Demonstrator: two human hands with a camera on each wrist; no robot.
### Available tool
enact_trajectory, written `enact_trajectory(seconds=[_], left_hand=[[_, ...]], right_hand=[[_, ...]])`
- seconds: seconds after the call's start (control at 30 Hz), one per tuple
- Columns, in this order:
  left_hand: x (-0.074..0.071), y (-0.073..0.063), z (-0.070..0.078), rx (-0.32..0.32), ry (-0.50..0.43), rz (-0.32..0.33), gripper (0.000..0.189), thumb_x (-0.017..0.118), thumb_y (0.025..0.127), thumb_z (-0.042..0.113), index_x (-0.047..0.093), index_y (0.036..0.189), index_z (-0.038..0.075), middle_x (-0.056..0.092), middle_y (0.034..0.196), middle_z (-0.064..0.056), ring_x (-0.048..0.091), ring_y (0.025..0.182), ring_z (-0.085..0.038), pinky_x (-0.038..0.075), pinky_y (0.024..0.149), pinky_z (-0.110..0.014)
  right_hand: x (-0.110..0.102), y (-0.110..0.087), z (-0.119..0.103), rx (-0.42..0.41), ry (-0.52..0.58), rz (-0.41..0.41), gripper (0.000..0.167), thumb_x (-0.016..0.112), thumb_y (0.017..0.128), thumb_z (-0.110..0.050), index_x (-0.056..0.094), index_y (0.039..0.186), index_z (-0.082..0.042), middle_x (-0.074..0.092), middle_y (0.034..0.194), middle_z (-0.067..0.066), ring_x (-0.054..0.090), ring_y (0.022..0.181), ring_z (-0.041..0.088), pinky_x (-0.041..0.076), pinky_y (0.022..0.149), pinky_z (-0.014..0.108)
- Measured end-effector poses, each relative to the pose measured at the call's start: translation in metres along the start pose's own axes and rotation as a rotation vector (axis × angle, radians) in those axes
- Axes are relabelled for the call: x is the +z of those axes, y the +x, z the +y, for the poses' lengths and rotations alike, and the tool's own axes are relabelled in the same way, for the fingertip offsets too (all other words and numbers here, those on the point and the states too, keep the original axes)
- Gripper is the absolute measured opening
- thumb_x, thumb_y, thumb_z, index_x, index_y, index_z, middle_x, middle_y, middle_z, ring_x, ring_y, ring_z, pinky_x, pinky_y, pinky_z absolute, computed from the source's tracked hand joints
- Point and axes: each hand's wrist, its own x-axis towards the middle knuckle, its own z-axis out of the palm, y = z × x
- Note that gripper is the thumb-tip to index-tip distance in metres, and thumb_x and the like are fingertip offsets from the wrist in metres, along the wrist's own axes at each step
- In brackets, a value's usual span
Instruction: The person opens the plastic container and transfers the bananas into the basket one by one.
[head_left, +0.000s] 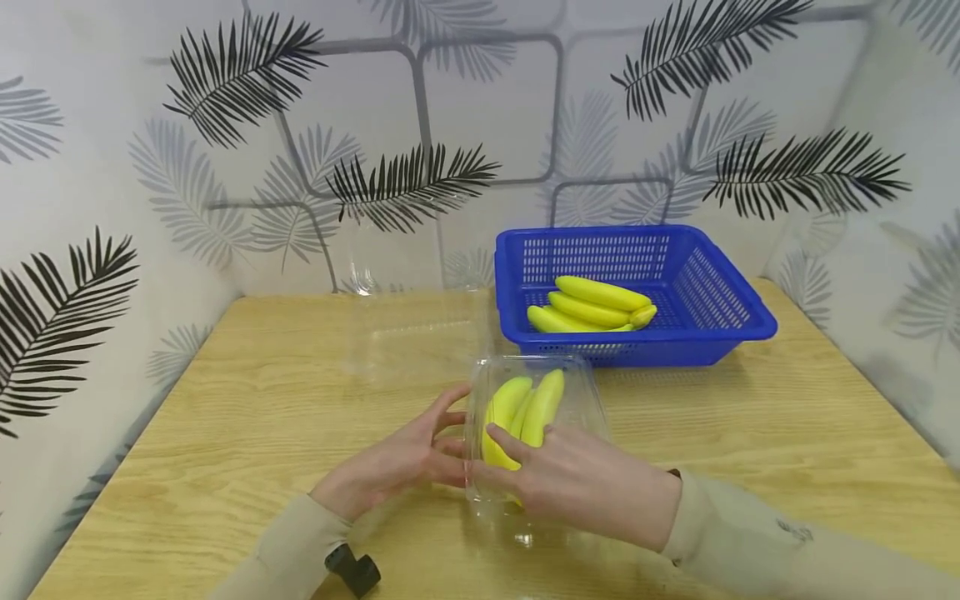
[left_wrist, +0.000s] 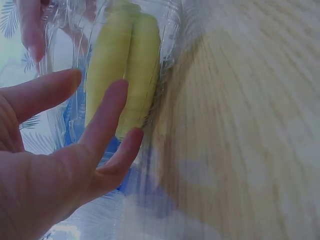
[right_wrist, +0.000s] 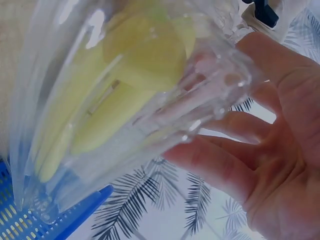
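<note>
A clear plastic box (head_left: 592, 408) stands on the table, with yellow bananas (head_left: 543, 408) lying lengthwise inside. My left hand (head_left: 401, 458) is at the box's left side. In the left wrist view its fingers are spread and fairly straight beside the bananas (left_wrist: 122, 65). Over the near right part of the box lies my right hand (head_left: 577, 483), its extended fingers reaching across in front of the bananas. The right wrist view shows the right hand (right_wrist: 270, 140) with thumb and fingers spread around the box's edge (right_wrist: 235, 80); the fingertips are partly hidden.
A blue slotted basket (head_left: 720, 333) stands behind and right of the box, with more bananas (head_left: 592, 302) in it. Another clear plastic piece (head_left: 420, 333), hard to make out, is behind the box on the left. A patterned wall covering (head_left: 480, 108) rises behind the table (head_left: 247, 400).
</note>
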Motion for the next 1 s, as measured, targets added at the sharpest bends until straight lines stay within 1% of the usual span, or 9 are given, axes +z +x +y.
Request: enact_trajectory(seconds=[0.17, 0.3, 0.43, 0.53, 0.57, 0.67, 0.83, 0.93, 1.0], left_hand=[[-0.001, 0.0, 0.003, 0.014, 0.024, -0.019, 0.098, 0.073, 0.085, 0.001, 0.017, 0.155, 0.04, 0.02, 0.158, -0.009, 0.049, 0.125, -0.032, 0.051, 0.093, -0.046], [-0.002, 0.001, 0.004, 0.009, 0.044, -0.045, 0.098, 0.074, 0.085, 0.003, 0.015, 0.156, 0.038, 0.016, 0.159, -0.007, 0.048, 0.127, -0.031, 0.05, 0.094, -0.046], [-0.005, -0.004, 0.002, 0.007, 0.058, -0.064, 0.096, 0.073, 0.086, 0.004, 0.016, 0.157, 0.036, 0.013, 0.16, -0.007, 0.048, 0.128, -0.031, 0.049, 0.096, -0.045], [-0.006, -0.008, 0.0, -0.003, 0.06, -0.063, 0.094, 0.072, 0.086, 0.005, 0.018, 0.156, 0.037, 0.012, 0.161, -0.007, 0.048, 0.128, -0.031, 0.049, 0.096, -0.044], [-0.006, -0.008, 0.0, -0.007, 0.065, -0.061, 0.093, 0.072, 0.086, 0.006, 0.019, 0.156, 0.037, 0.012, 0.161, -0.007, 0.048, 0.128, -0.03, 0.049, 0.096, -0.044], [-0.005, -0.008, 0.0, -0.016, 0.074, -0.061, 0.092, 0.074, 0.086, 0.008, 0.021, 0.156, 0.035, 0.012, 0.161, -0.007, 0.05, 0.126, -0.03, 0.05, 0.095, -0.043], [-0.004, -0.007, 0.002, -0.022, 0.109, -0.046, 0.092, 0.076, 0.084, 0.01, 0.023, 0.156, 0.032, 0.013, 0.161, -0.006, 0.05, 0.125, -0.03, 0.05, 0.095, -0.043], [-0.004, -0.007, 0.003, -0.02, 0.116, -0.047, 0.094, 0.077, 0.083, 0.012, 0.021, 0.157, 0.032, 0.011, 0.162, -0.005, 0.047, 0.129, -0.031, 0.049, 0.096, -0.043], [-0.003, -0.007, 0.004, -0.016, 0.11, -0.049, 0.095, 0.077, 0.083, 0.012, 0.02, 0.157, 0.031, 0.009, 0.162, -0.004, 0.046, 0.13, -0.031, 0.048, 0.097, -0.044]], right_hand=[[-0.004, 0.0, 0.002, -0.022, -0.023, 0.0, 0.063, 0.079, 0.078, -0.019, 0.054, 0.136, -0.023, 0.063, 0.126, 0.008, 0.037, 0.042, 0.007, 0.029, 0.04, 0.018], [-0.007, -0.001, 0.007, -0.066, 0.006, 0.044, 0.06, 0.078, 0.078, -0.013, 0.055, 0.133, -0.021, 0.063, 0.12, 0.004, 0.032, 0.044, 0.004, 0.026, 0.04, 0.017], [-0.019, -0.007, 0.017, 0.021, 0.275, 0.092, 0.06, 0.078, 0.081, -0.01, 0.057, 0.136, -0.019, 0.065, 0.125, 0.009, 0.033, 0.045, 0.0, 0.033, 0.043, 0.014], [-0.026, -0.014, 0.019, 0.148, 0.465, 0.077, 0.059, 0.076, 0.086, -0.021, 0.055, 0.141, -0.022, 0.06, 0.135, 0.007, 0.034, 0.043, -0.002, 0.037, 0.045, 0.015], [-0.027, -0.017, 0.018, 0.176, 0.487, 0.06, 0.061, 0.075, 0.087, -0.028, 0.053, 0.143, -0.023, 0.057, 0.138, 0.005, 0.035, 0.043, -0.002, 0.038, 0.046, 0.016], [-0.029, -0.026, 0.01, 0.215, 0.468, 0.023, 0.068, 0.071, 0.088, -0.037, 0.043, 0.15, -0.028, 0.046, 0.149, 0.002, 0.029, 0.042, -0.002, 0.033, 0.043, 0.016], [-0.035, -0.04, 0.0, 0.235, 0.364, 0.085, 0.074, 0.071, 0.087, -0.037, 0.037, 0.153, -0.03, 0.035, 0.156, 0.001, 0.024, 0.043, -0.002, 0.023, 0.038, 0.015], [-0.039, -0.045, -0.003, 0.264, 0.306, 0.1, 0.075, 0.073, 0.084, -0.038, 0.04, 0.151, -0.029, 0.034, 0.156, 0.001, 0.043, 0.053, 0.0, 0.022, 0.038, 0.015], [-0.042, -0.046, -0.005, 0.291, 0.284, 0.099, 0.075, 0.074, 0.082, -0.038, 0.042, 0.149, -0.028, 0.034, 0.157, 0.001, 0.059, 0.075, 0.007, 0.031, 0.04, 0.017]])
